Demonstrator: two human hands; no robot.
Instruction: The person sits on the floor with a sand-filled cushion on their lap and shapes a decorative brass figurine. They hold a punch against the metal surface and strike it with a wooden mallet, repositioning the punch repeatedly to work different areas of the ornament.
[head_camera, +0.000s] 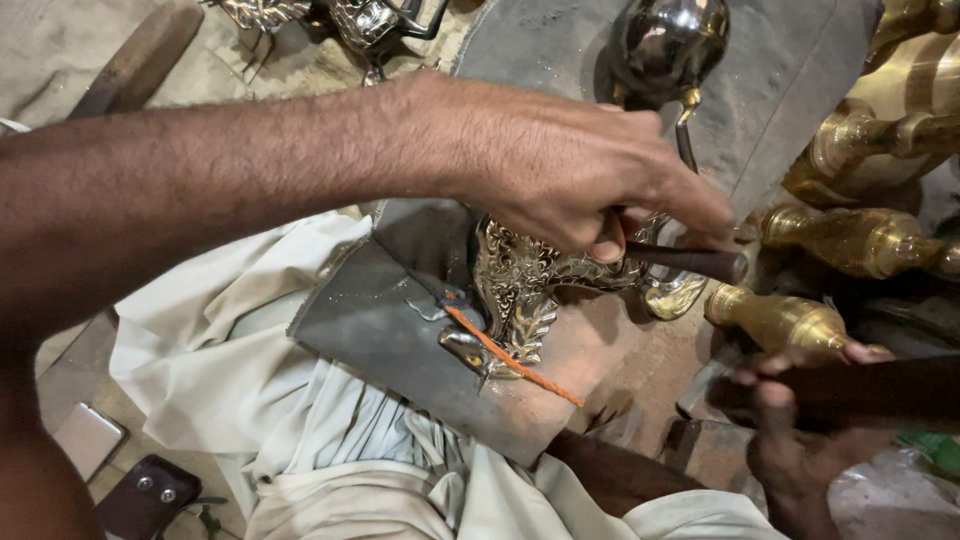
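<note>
My left hand (560, 170) reaches in from the left and is closed on a dark rod-shaped tool (692, 262). It is held over an ornate silver-and-gold metal piece (515, 285) with leaf patterns. That piece lies on a block (590, 350) partly covered by grey cloth (390, 310), resting on my lap. A thin orange stick (512, 358) lies across the piece's lower end. At the lower right my right hand (800, 450) grips a dark wooden handle (880, 392) that runs off to the right; its head is out of view.
Brass vase-shaped parts (860, 240) (780, 320) crowd the right side. A shiny round metal vessel (670, 40) stands at the top on grey cloth. A pale garment (250, 390) covers my lap. A phone (88, 435) and a dark pouch (150, 495) lie lower left.
</note>
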